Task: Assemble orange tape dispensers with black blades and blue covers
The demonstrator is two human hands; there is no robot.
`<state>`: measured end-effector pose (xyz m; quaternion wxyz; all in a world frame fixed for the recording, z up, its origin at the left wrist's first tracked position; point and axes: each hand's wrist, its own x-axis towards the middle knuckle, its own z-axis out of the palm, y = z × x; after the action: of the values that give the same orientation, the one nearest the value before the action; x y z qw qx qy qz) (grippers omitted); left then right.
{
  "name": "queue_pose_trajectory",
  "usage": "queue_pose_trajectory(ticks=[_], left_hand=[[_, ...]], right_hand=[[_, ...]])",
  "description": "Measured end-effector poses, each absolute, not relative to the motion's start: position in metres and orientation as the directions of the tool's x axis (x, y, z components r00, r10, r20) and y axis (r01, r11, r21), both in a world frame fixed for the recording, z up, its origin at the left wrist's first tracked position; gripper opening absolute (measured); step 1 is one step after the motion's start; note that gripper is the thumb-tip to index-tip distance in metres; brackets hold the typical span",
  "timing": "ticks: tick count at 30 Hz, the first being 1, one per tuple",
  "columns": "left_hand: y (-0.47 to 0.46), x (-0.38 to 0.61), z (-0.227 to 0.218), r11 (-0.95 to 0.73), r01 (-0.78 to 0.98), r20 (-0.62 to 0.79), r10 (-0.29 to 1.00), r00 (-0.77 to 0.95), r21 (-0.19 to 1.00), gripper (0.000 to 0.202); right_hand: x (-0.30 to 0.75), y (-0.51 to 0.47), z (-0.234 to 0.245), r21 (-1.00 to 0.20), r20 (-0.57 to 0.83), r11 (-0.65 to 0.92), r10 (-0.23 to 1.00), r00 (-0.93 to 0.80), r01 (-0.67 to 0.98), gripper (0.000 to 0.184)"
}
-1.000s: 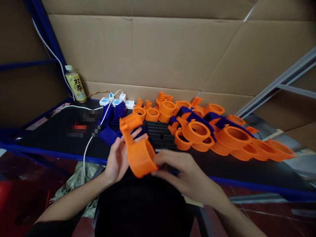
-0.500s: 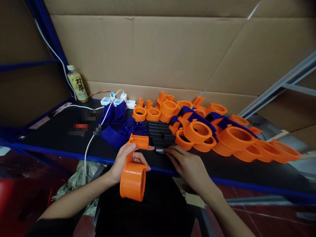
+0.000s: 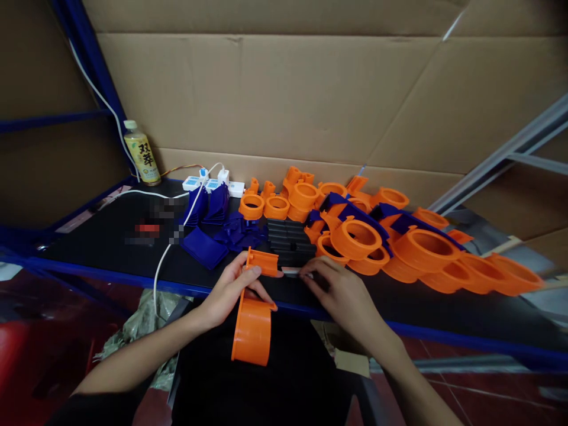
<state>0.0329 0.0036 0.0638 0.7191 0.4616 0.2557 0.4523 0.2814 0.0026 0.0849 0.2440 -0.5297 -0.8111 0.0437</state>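
My left hand (image 3: 231, 290) is closed around the narrow middle of an orange plastic tape dispenser (image 3: 252, 334). Its wide ring hangs below my fingers, over the bench's front edge, and its channel-shaped end points right. With bent fingers, my right hand (image 3: 339, 290) pinches a thin, pale flat strip (image 3: 290, 271), which lies level just right of that channel end. What the strip is made of I cannot tell. Directly behind it sits a block of black ribbed pieces (image 3: 290, 239) in a row.
More orange dispensers (image 3: 428, 245) crowd the bench's right half, some with blue plates between them. Blue flat plates (image 3: 204, 247) and small blue parts (image 3: 242, 232) lie left of centre. A power strip (image 3: 237, 189), a white cable (image 3: 162, 260) and a drink bottle (image 3: 142, 155) are on the left.
My left hand has moved slightly right with the dispenser, its ring now turned more side-on. The pale strip has come out in front of the black pieces, between my hands.
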Motion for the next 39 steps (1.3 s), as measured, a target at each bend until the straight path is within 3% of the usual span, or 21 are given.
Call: queue_pose_trajectory(ticks=[8, 14, 27, 39], left_hand=[[0.008, 0.031, 0.06, 0.106, -0.305, 0.057, 0.874, 0.482, 0.947, 0.042], [0.01, 0.032, 0.063, 0.053, -0.284, 0.103, 0.855, 0.509, 0.957, 0.038], [0.01, 0.031, 0.066, 0.074, -0.296, 0.099, 0.842, 0.53, 0.953, 0.039], [0.007, 0.031, 0.072, 0.052, -0.264, 0.1, 0.841, 0.532, 0.963, 0.037]], right_hand=[[0.274, -0.011, 0.105, -0.642, 0.412, 0.363, 0.906, -0.095, 0.676, 0.019], [0.265, -0.012, 0.107, -0.727, 0.448, 0.397, 0.893, -0.051, 0.56, 0.025], [0.248, -0.003, 0.112, -0.689, 0.471, 0.491, 0.862, -0.185, 0.533, 0.018], [0.237, -0.001, 0.108, -0.564, 0.539, 0.582, 0.797, -0.272, 0.586, 0.017]])
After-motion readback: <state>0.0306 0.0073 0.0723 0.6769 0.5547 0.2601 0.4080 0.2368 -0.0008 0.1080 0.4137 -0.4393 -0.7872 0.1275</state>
